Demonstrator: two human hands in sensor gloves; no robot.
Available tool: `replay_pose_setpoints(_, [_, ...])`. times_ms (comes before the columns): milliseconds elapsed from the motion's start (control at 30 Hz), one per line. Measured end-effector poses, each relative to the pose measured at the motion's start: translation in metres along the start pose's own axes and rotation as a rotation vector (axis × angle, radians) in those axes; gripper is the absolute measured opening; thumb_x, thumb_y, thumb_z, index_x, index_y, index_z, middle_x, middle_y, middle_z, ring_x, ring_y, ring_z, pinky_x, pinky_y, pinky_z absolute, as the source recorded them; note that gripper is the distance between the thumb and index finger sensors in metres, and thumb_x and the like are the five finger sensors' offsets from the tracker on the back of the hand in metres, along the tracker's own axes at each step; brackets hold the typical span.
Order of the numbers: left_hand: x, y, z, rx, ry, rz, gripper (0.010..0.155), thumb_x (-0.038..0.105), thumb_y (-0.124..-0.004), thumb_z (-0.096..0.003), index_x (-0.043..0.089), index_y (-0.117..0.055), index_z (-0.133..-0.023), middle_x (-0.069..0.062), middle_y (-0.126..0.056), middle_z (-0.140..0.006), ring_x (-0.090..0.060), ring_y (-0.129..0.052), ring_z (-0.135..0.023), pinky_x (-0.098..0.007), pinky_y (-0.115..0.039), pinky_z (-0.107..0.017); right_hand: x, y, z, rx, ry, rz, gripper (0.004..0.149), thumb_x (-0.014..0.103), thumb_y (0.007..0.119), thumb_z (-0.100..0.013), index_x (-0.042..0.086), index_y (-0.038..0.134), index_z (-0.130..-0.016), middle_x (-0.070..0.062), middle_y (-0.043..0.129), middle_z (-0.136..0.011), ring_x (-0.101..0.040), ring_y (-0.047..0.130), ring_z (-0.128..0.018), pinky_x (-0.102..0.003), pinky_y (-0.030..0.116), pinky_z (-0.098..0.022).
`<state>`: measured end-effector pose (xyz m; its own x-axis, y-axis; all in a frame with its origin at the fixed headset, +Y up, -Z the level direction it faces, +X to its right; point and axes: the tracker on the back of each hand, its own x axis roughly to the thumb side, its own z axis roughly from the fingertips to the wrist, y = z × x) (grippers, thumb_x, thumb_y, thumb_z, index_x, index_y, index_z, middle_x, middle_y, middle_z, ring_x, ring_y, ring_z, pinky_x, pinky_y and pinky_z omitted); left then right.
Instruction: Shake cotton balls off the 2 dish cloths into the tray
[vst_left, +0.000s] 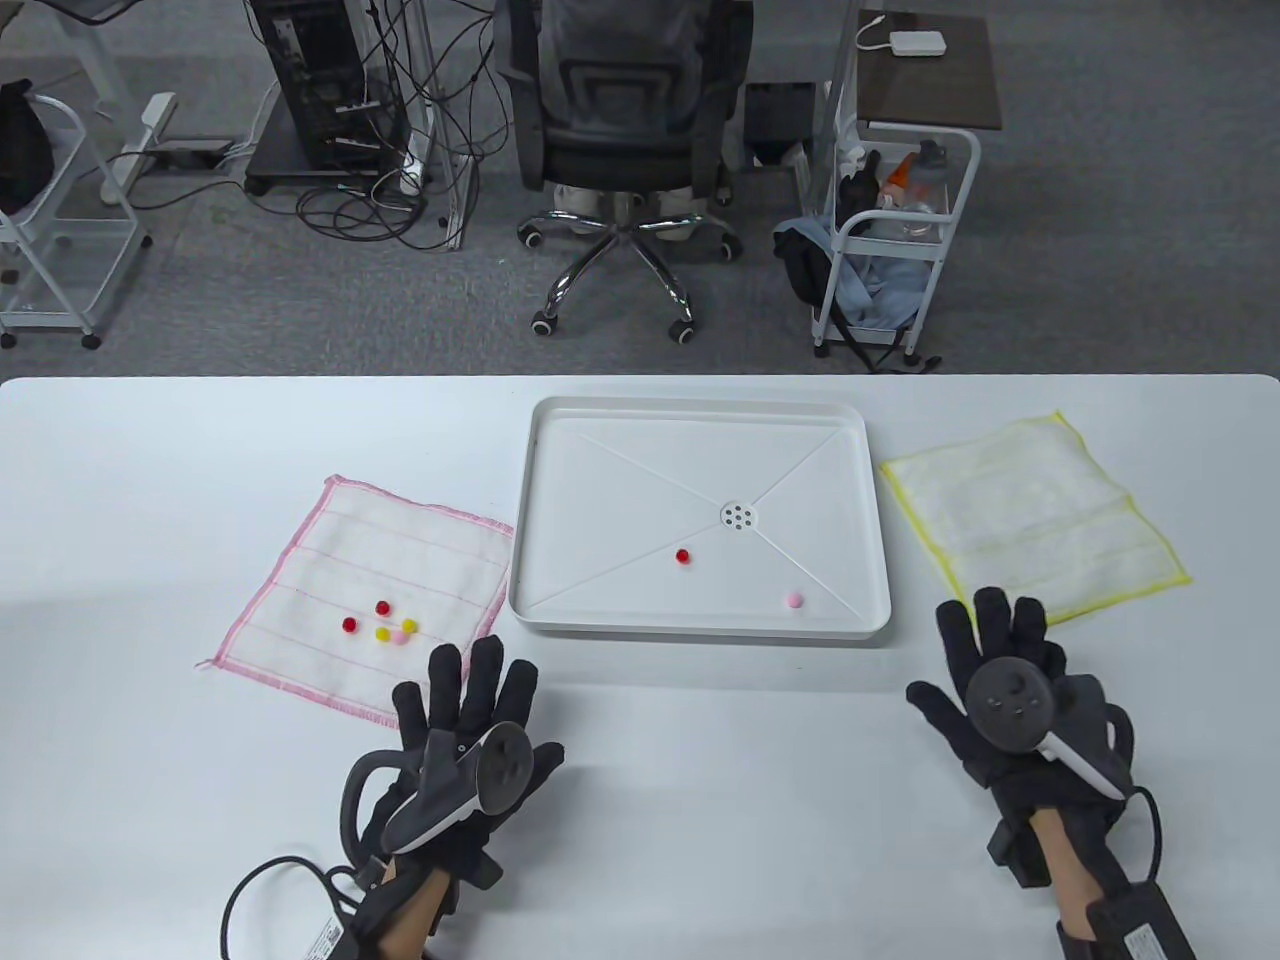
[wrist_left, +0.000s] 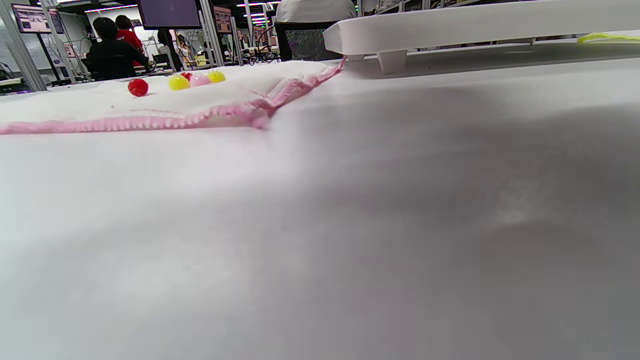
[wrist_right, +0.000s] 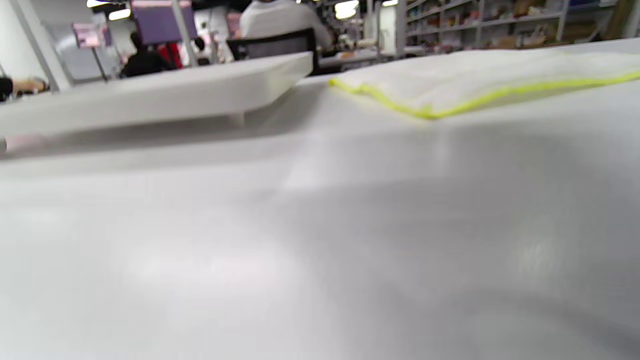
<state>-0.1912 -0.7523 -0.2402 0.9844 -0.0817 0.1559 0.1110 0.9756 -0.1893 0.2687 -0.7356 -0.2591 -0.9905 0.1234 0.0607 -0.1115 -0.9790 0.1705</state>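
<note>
A pink-edged dish cloth (vst_left: 370, 590) (wrist_left: 150, 105) lies flat left of the white tray (vst_left: 700, 430) (wrist_left: 450, 25) (wrist_right: 150, 100), with several red, yellow and pink cotton balls (vst_left: 385, 622) (wrist_left: 177, 81) on it. Inside the tray lie a red ball (vst_left: 682, 556) and a pink ball (vst_left: 793, 600). A yellow-edged cloth (vst_left: 1035, 510) (wrist_right: 475, 75) lies right of the tray with nothing on it. My left hand (vst_left: 470, 720) lies flat and open on the table just below the pink cloth's near corner. My right hand (vst_left: 1000, 670) is open, fingertips at the yellow cloth's near edge. Neither wrist view shows fingers.
The table's far edge (vst_left: 640, 378) runs behind the tray. Beyond it stand an office chair (vst_left: 620, 150) and a white cart (vst_left: 890, 230). Bare tabletop (vst_left: 730, 780) stretches between my hands.
</note>
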Motion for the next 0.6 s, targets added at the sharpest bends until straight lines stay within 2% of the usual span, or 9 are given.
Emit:
replay_pose_setpoints(100, [-0.005,0.0,0.001,-0.002,0.011,0.016,0.08,0.079,-0.035,-0.0498,0.043,-0.003,-0.114,0.005,0.011,-0.119,-0.034,0.003,-0.11,-0.062,-0.019,-0.08,0.005,0.009,0.002,0.043,-0.002,0.09,0.077,0.061,0.051,-0.052,0.034,0.002,-0.105,0.001,-0.017,-0.107,-0.031,-0.019,-0.094,-0.061,0.012,-0.074])
replay_pose_setpoints(300, [-0.022,0.0,0.001,0.001,0.08,0.05,0.082,0.08,-0.037,-0.0491,0.042,-0.003,-0.114,0.005,0.011,-0.119,-0.034,0.003,-0.11,-0.062,-0.018,-0.08,-0.003,0.015,0.012,0.046,0.007,0.081,0.078,0.062,0.051,-0.051,0.034,0.002,-0.104,-0.001,-0.017,-0.107,-0.032,-0.019,-0.093,-0.061,0.012,-0.074])
replay_pose_setpoints(600, [-0.072,0.002,0.005,0.004,0.283,0.155,0.085,0.079,-0.041,-0.0486,0.039,-0.003,-0.113,0.005,0.011,-0.119,-0.032,0.005,-0.11,-0.061,-0.014,-0.079,-0.009,0.017,0.012,0.06,0.022,0.065,0.079,0.062,0.051,-0.051,0.033,0.001,-0.104,-0.001,-0.018,-0.106,-0.031,-0.019,-0.093,-0.061,0.012,-0.074])
